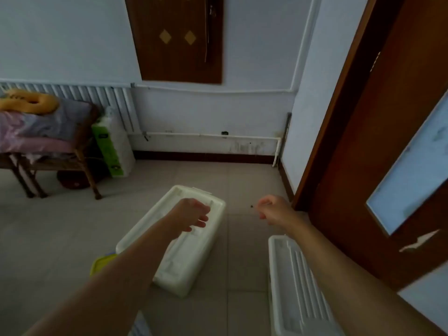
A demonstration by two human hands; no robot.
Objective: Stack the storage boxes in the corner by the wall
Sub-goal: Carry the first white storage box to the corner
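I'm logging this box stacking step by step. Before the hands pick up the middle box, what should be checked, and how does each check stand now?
1. Corner floor free for stacking: ok.
2. Middle box lidded: ok.
3. Left hand gripping the box: not ok, it hovers over the lid with fingers relaxed.
4. Right hand on the box: not ok, it is off to the side over the floor, empty.
5. Right box clear of the lift path: ok, it lies apart.
6. Box weight: cannot tell.

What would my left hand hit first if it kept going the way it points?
Probably the far end of the white box lid just beneath the left hand; depth is unclear, so it may pass over onto the floor.
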